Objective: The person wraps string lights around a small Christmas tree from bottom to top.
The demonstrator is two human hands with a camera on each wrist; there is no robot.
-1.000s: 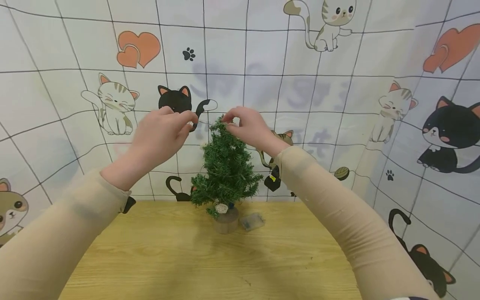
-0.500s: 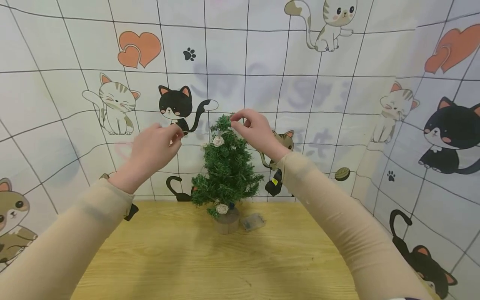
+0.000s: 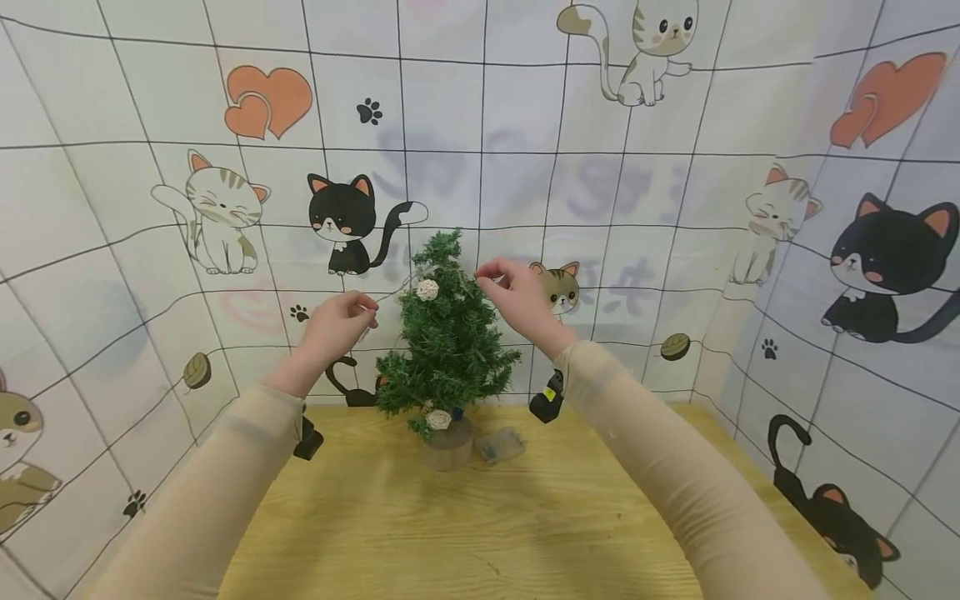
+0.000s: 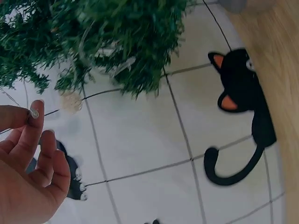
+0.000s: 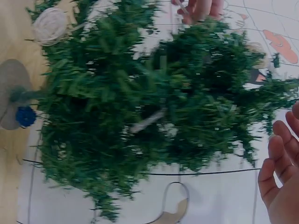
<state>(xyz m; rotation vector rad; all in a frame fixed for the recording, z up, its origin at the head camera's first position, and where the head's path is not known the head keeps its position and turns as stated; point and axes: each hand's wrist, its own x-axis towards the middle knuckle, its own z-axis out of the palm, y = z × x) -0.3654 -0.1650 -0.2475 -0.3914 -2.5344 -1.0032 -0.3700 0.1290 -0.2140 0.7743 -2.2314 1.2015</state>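
Observation:
A small artificial Christmas tree (image 3: 450, 333) stands upright on a round base (image 3: 450, 446). White openwork balls hang near its top (image 3: 427, 289) and at its foot (image 3: 438, 419). Left of the tree, my left hand (image 3: 333, 329) pinches a thin string-light wire (image 3: 392, 295) that runs to the upper branches; a clear bead (image 4: 33, 113) shows at its fingertips in the left wrist view. My right hand (image 3: 521, 300) is at the tree's upper right, thumb and forefinger close together. What lies between them is hidden, and the right wrist view shows only its other fingers (image 5: 276, 149).
A clear flat box (image 3: 501, 446) lies on the wooden table (image 3: 450, 533), right of the base. Something small and blue (image 5: 25, 116) is at the trunk's foot. A cat-print cloth (image 3: 517, 108) hangs behind and along both sides.
My left hand has moved down from the treetop's left, drawing the wire out. My right hand has gone from the tip to the tree's upper right. The upper white ball has come into view.

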